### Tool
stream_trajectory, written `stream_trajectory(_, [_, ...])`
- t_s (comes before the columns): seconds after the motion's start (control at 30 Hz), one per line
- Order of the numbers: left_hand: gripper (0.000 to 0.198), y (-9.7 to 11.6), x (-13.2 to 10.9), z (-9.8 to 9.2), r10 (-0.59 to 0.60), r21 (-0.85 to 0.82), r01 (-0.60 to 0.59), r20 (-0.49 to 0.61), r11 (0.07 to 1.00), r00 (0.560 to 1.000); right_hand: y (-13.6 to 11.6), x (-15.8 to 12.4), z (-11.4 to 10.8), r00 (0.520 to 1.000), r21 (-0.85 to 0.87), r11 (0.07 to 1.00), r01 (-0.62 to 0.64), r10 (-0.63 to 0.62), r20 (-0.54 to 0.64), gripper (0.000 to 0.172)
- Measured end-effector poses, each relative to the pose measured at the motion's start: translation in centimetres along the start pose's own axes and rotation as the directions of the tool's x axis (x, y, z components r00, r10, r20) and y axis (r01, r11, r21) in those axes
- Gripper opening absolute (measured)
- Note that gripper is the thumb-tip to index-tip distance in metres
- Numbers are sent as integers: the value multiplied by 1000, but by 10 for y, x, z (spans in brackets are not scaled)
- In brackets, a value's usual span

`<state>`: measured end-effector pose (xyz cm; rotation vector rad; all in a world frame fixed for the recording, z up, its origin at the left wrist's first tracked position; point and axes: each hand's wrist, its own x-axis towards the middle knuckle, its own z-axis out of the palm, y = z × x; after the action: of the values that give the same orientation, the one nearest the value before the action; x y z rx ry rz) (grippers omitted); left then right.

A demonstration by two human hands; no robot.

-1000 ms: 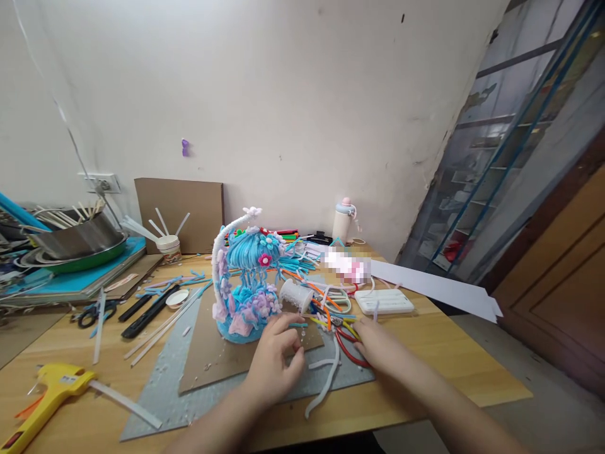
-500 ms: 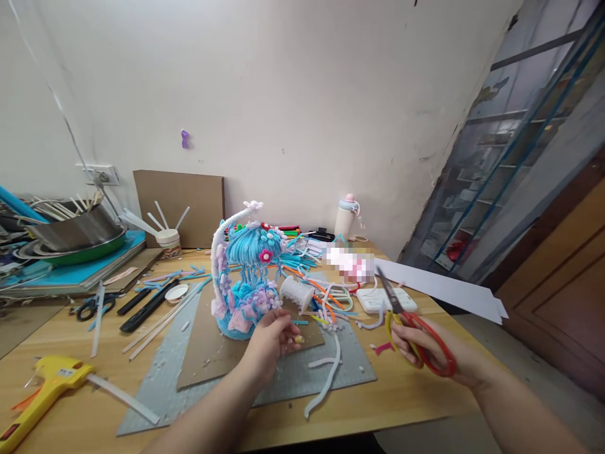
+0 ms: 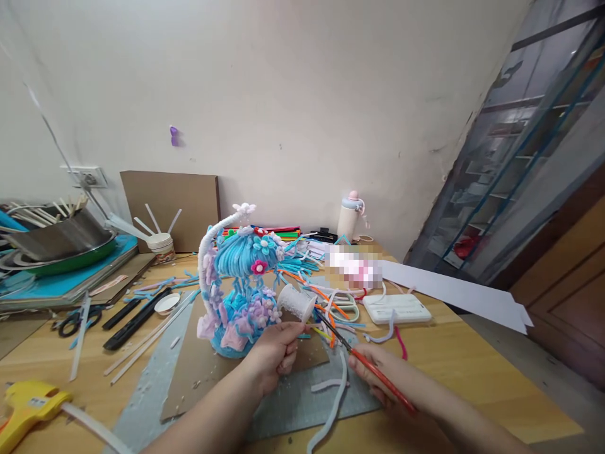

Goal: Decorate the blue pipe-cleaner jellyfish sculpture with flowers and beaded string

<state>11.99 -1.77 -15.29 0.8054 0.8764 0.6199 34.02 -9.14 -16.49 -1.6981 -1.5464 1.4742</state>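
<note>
My right hand (image 3: 378, 372) holds a pair of scissors (image 3: 378, 371) with red handles. Their blades point up and left, with the tips close to the fingers of my left hand (image 3: 278, 350). That hand is closed in a pinch in front of a white spool (image 3: 295, 304); what lies between its fingertips is too small to make out. Left of it stands a blue and lilac fuzzy-wire craft (image 3: 246, 255), covered in flowers, with a white arched stem. A pale fuzzy stem (image 3: 333, 403) lies on the grey mat (image 3: 283, 413) below the hands.
A yellow glue gun (image 3: 31, 410) lies at the front left. Black-handled scissors (image 3: 80, 320) and a black cutter (image 3: 137, 320) are behind it. Coloured fuzzy stems (image 3: 297, 261) spread behind the spool. A white box (image 3: 397, 309) and a bottle (image 3: 348, 217) stand to the right.
My right hand has brought the scissors left, their tips now close to my left fingers. My left hand has closed into a pinch beside the spool. The view has shifted slightly.
</note>
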Motion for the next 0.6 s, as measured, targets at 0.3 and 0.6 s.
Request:
stream_trajectory(0.3, [43, -8, 6, -3, 131, 124, -117, -109, 985, 985, -3, 17, 5, 977, 167, 986, -11, -25, 213, 59])
stream_trajectory(0.6, [25, -17, -1, -6, 482, 633, -252, -219, 732, 848, -1, 31, 13, 968, 145, 989, -40, 2, 251, 53])
